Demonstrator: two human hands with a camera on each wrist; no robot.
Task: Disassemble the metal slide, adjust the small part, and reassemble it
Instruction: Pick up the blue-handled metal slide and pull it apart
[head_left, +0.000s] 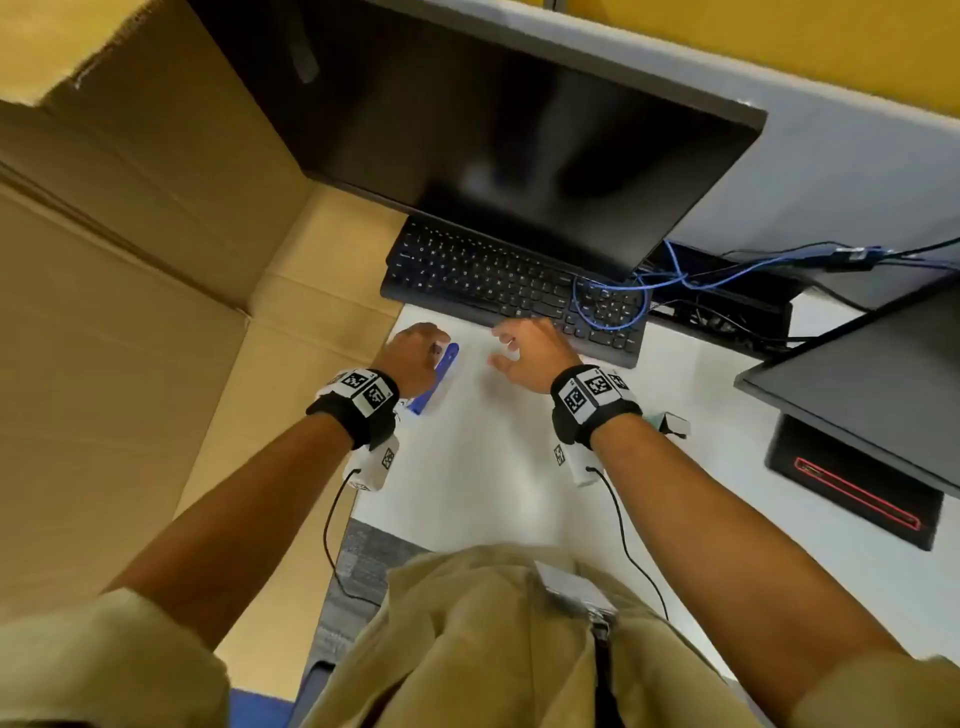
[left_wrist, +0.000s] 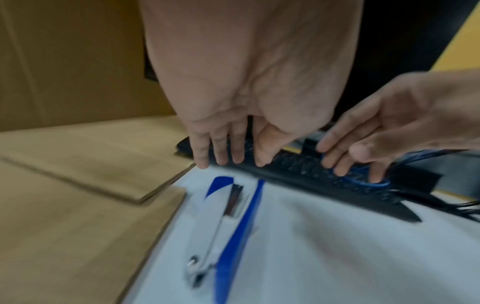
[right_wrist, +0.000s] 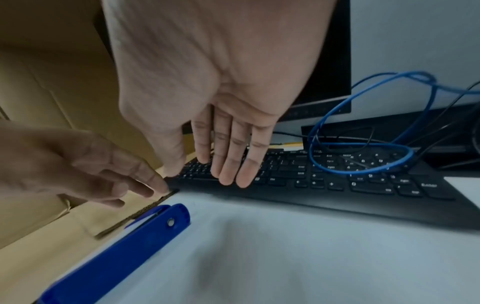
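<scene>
Blue stapler partly hidden under left hand

Left hand and right hand reach forward, fingers straight, holding nothing.

A white desk fills the lower middle of the head view. At upper left stands a large cardboard box; at the top a dark monitor leans over a black keyboard. Yellow wall shows upper right, grey carpet below.

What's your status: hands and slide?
Left hand open, right hand open. Slide flat on desk, untouched. Keyboard just beyond.
</scene>
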